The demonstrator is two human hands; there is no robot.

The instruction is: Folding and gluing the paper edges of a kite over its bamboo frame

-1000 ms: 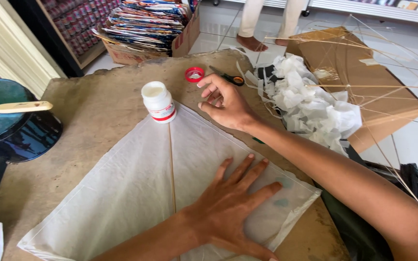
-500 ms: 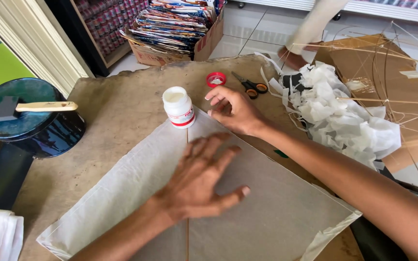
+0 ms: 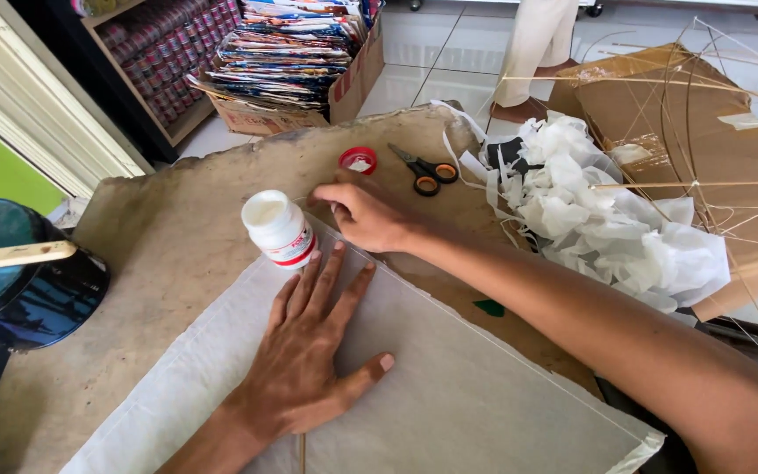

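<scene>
The left hand [image 3: 309,351] lies flat, palm down, on a large sheet of thin white paper [image 3: 449,395], with the fingers spread apart and straight, holding nothing. The paper is matte and a little wrinkled, with a straight folded edge running diagonally, and it covers the near part of a rough brown work surface [image 3: 177,237] that looks like worn board with an uneven, broken border. A thin wooden stick [image 3: 301,452] comes out from under the wrist, below the paper. The right hand [image 3: 363,215] rests at the top corner of the sheet; its fingers are curled together and press down on the paper's edge — I cannot tell if something small is pinched under them. Just beside it, at the fingertips of the left hand, stands a small white plastic bottle [image 3: 279,230] with a red band, round and open at the top. Its red round cap [image 3: 357,160] lies further away on the board, near scissors [image 3: 425,168] with black and orange handles. To the right is a soft pile of crumpled white paper scraps [image 3: 607,219] on brown cardboard [image 3: 660,114], crossed by thin bamboo sticks [image 3: 695,184]. At the left edge is a dark blue round pot [image 3: 10,281] with a pale wooden handle across it.
</scene>
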